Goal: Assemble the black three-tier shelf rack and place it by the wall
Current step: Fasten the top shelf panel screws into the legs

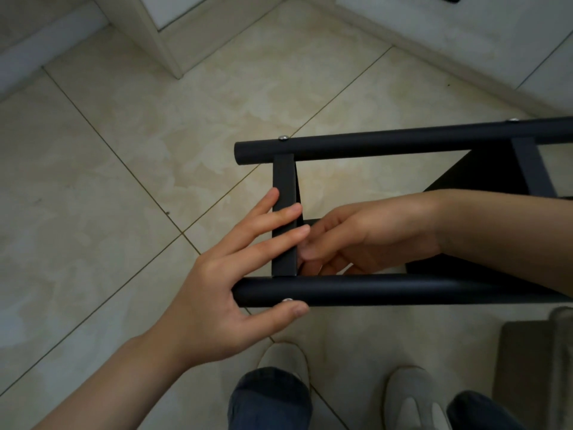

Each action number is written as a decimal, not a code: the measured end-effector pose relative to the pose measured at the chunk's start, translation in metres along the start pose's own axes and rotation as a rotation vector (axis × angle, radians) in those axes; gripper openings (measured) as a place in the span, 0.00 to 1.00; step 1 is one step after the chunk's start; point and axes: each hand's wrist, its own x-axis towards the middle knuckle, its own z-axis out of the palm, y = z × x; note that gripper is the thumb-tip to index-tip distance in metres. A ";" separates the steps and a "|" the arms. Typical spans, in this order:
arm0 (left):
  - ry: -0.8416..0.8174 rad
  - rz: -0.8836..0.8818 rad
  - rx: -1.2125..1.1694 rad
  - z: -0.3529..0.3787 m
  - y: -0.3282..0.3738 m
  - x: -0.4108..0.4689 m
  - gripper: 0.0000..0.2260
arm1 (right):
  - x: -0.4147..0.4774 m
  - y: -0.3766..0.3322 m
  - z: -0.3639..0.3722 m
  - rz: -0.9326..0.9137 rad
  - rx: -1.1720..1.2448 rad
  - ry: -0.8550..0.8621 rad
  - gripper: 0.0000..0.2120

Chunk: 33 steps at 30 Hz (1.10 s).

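Our shoes (283, 358) at frame bottom, on tiled floor (124, 181). Our left hand (226, 293): fingers spread over flat crossbar (283, 212), thumb against near tube (372, 290) beside screw (287, 301). Our right hand (366, 234) reaches inside frame, fingers curled behind crossbar; whether pinching anything, we cannot tell. Black shelf rack (403, 141) lies on its side, above floor, wall (465, 41) beyond, well apart. Risk, we judge: small fastener dropped if right fingers slip; frame could roll, since left hand only rests, not clamps.
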 end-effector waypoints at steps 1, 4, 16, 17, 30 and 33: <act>0.001 -0.007 0.001 0.000 0.001 -0.001 0.27 | -0.004 -0.001 0.001 -0.004 -0.009 0.002 0.12; 0.037 -0.029 0.003 0.001 0.002 -0.005 0.28 | -0.020 -0.006 0.007 -0.026 -0.062 0.031 0.14; 0.570 -0.531 -0.738 0.056 0.027 -0.025 0.36 | -0.061 -0.006 0.053 -0.037 -0.815 0.570 0.15; 0.562 -0.556 -0.764 0.059 0.027 -0.025 0.34 | -0.064 -0.004 0.055 -0.030 -0.869 0.605 0.15; 0.419 -0.524 -0.335 0.084 0.004 -0.014 0.37 | -0.086 0.031 0.076 -0.091 -1.031 0.929 0.15; 0.410 -0.499 -0.316 0.080 0.007 -0.006 0.37 | -0.085 0.029 0.075 -0.139 -1.046 0.972 0.18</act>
